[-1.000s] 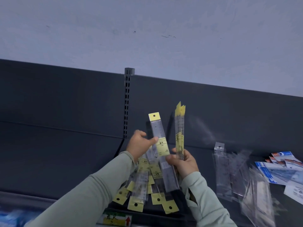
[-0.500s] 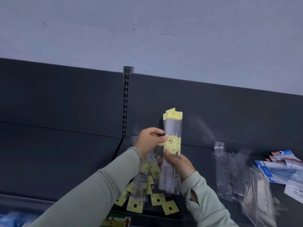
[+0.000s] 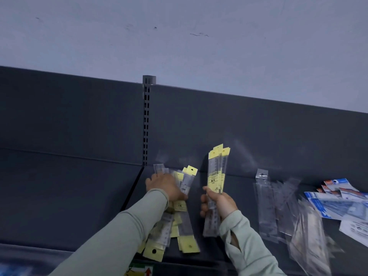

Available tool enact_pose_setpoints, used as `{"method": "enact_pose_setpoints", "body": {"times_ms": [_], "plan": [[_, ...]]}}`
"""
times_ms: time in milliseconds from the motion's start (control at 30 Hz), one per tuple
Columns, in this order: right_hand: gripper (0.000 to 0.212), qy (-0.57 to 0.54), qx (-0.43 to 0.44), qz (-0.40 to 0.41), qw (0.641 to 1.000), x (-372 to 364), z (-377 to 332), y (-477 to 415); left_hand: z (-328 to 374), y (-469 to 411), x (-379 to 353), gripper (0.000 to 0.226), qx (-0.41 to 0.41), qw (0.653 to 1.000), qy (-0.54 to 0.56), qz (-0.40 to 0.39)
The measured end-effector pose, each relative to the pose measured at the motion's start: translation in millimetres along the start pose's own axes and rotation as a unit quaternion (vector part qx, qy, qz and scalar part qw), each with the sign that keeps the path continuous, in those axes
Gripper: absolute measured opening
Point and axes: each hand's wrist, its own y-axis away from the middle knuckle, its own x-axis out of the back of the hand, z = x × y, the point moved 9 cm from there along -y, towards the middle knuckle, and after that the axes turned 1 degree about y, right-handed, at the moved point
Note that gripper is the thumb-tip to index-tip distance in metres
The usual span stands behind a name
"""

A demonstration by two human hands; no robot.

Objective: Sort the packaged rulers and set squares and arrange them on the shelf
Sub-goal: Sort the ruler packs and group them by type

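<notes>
Head view: right hand (image 3: 223, 202) grips a bunch of yellow-tagged ruler packs (image 3: 217, 170) upright above the dark shelf (image 3: 79, 196), yellow label reading what looks like "直尺", smaller print unreadable. Left hand (image 3: 164, 186) lies palm-down on the loose pile of yellow-tagged rulers (image 3: 183, 222) on the shelf, just left of the bunch; can't tell if it grasps any. Right of both: blurred clear packets (image 3: 264, 204), then blue-and-white packs (image 3: 336, 206) with illegible print; sticker with red arrow (image 3: 148, 272) at near shelf edge.
</notes>
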Motion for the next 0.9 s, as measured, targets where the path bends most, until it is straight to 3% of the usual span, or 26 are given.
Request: {"method": "enact_pose_setpoints", "body": {"times_ms": [100, 167, 267, 400, 500, 700, 800, 900], "plan": [[0.017, 0.008, -0.001, 0.001, 1.000, 1, 0, -1, -8, -10, -3, 0.036, 0.008, 0.990, 0.143, -0.009], [0.018, 0.011, -0.001, -0.003, 1.000, 1, -1, 0, -8, -12, -2, 0.016, -0.004, 0.966, 0.260, -0.004], [0.017, 0.008, -0.004, -0.007, 1.000, 0, -1, -1, -7, -14, 14, 0.030, -0.006, 0.907, 0.420, 0.029], [0.014, 0.007, -0.004, -0.010, 1.000, -3, -2, 0, -2, -11, 35, 0.017, -0.003, 0.787, 0.616, 0.003], [0.019, 0.021, 0.007, 0.009, 1.000, -1, -4, -1, 1, -4, 55, 0.012, -0.006, 0.737, 0.676, 0.006], [0.041, 0.059, 0.015, 0.071, 0.996, 11, -6, -1, -4, 1, 71, 0.010, 0.010, 0.602, 0.797, 0.048], [0.037, 0.052, 0.004, 0.046, 0.998, 0, -4, 5, 1, 4, 62, 0.029, 0.020, 0.535, 0.844, 0.040], [0.027, -0.001, 0.019, 0.029, 0.999, -11, -9, 12, 15, 10, 43, 0.044, 0.027, 0.524, 0.852, -0.003]]}}
